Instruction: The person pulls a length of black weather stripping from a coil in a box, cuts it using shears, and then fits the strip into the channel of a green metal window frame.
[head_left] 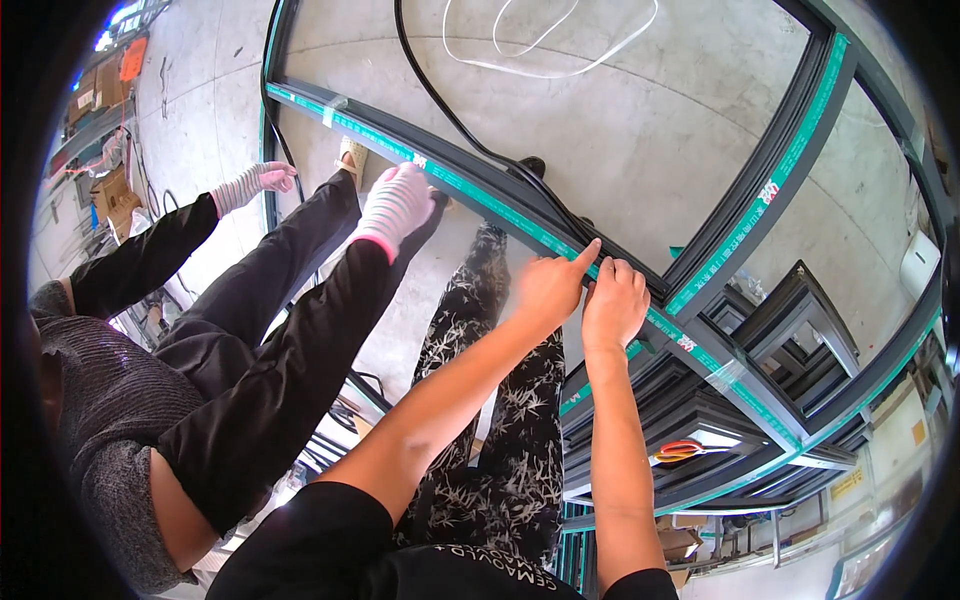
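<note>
A large dark window frame (730,245) with green protective tape stands before me, its long bar (480,195) running from upper left to lower right. A black rubber strip (440,100) hangs in from the top and meets this bar at my fingers. My left hand (548,290), slightly blurred, is closed at the strip, one digit stretched along the bar and the others curled. Close beside it, my right hand (614,308) bends its fingers together over the bar's edge. What lies under the right fingertips is hidden.
At left a co-worker's striped glove (395,208) is by the same bar; the other gloved hand (268,180) hangs farther left. Orange-handled scissors (680,451) lie on stacked dark frames (800,330) at right. A white strap (560,74) lies looped on the concrete floor (640,130).
</note>
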